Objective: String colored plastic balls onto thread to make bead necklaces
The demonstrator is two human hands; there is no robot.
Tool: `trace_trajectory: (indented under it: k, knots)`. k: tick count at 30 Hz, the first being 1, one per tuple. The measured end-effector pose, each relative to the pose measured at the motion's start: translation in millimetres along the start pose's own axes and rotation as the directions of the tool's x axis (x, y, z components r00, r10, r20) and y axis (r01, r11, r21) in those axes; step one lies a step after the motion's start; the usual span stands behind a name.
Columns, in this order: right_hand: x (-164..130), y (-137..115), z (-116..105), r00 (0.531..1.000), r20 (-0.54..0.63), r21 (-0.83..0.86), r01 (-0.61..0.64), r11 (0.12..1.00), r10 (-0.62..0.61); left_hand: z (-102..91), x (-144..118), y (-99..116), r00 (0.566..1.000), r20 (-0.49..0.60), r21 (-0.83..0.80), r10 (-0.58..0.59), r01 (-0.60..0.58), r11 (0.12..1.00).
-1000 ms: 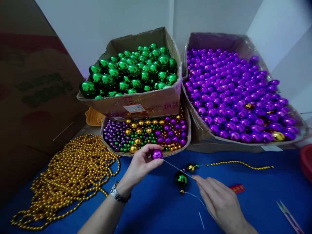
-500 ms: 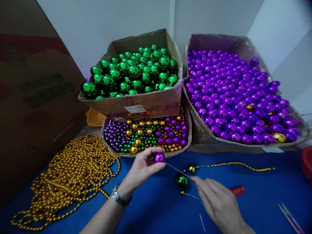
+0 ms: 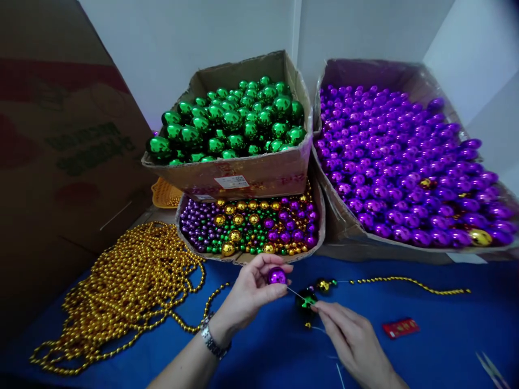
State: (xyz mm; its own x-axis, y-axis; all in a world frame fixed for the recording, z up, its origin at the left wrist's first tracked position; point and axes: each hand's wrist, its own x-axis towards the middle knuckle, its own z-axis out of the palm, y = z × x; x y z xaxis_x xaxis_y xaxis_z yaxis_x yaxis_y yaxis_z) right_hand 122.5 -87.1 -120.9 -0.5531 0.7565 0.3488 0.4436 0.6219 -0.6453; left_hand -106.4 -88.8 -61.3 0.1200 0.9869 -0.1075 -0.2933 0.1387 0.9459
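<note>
A shiny purple bead (image 3: pixel 277 276) sits between the thumb and fingers of my left hand (image 3: pixel 259 283). My right hand (image 3: pixel 351 329) pinches a thin pale string (image 3: pixel 295 293) that runs taut to the purple bead. Just behind the right fingertips, a large green bead (image 3: pixel 307 298) lies on the blue cloth, partly covered by them. Beyond it are a gold bead (image 3: pixel 323 285), a small green bead (image 3: pixel 334 282) and a strand of small gold beads (image 3: pixel 409 282). A small gold bead (image 3: pixel 308 325) lies in front of the green one.
Cardboard boxes hold green balls (image 3: pixel 230 119), purple balls (image 3: pixel 397 156) and mixed beads (image 3: pixel 243 221). A heap of gold bead strands (image 3: pixel 133 286) spreads at left. A red packet (image 3: pixel 400 328) and scissors-like tool (image 3: pixel 492 370) lie at right. An orange basket (image 3: pixel 165 193) stands behind.
My hands have come closer together, leaving a shorter stretch of string between them. The purple bead is a little lower. The whole view has shifted slightly.
</note>
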Motion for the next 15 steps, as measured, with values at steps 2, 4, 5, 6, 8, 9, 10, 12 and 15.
trace_trajectory:
  k: [2, 4, 5, 6, 8, 9, 10, 12, 15]
  knots:
    - [-2, 1, 3, 1.000, -0.014, -0.016, -0.003, 1.000, 0.002, 1.5, -1, -1, 0.999, -0.025, 0.023, 0.032, -0.031, 0.999]
    - [-3, 2, 5, 1.000, -0.021, -0.017, 0.002, 1.000, -0.002, 2.4, -2, -2, 0.998, -0.039, 0.053, 0.052, -0.050, 0.997]
    - [-4, 3, 5, 1.000, -0.019, -0.009, 0.001, 1.000, -0.001, 2.5, -2, -2, 0.998, -0.040, 0.052, 0.050, -0.048, 0.997]
    - [-4, 3, 6, 1.000, -0.012, 0.006, -0.003, 1.000, 0.003, 2.4, -2, -3, 0.998, -0.040, 0.037, 0.041, -0.040, 0.999]
    - [-5, 3, 6, 1.000, 0.005, 0.034, -0.018, 0.999, 0.018, 2.3, -3, -5, 0.999, -0.040, -0.014, 0.019, -0.020, 1.000]
    - [-4, 2, 7, 1.000, 0.010, 0.044, -0.023, 0.999, 0.023, 2.4, -3, -6, 0.999, -0.041, -0.032, 0.012, -0.014, 0.999]
    - [-4, 2, 7, 1.000, 0.014, 0.047, -0.025, 0.999, 0.024, 3.0, -3, -7, 0.999, -0.039, -0.035, 0.006, -0.008, 0.999]
    - [-2, 0, 9, 1.000, 0.006, 0.041, -0.012, 0.999, 0.012, 5.3, -4, -9, 1.000, -0.026, -0.001, -0.002, 0.002, 1.000]
    - [1, -3, 11, 1.000, -0.017, 0.020, 0.021, 1.000, -0.021, 9.1, -7, -7, 0.999, 0.036, 0.087, -0.019, 0.016, 0.996]
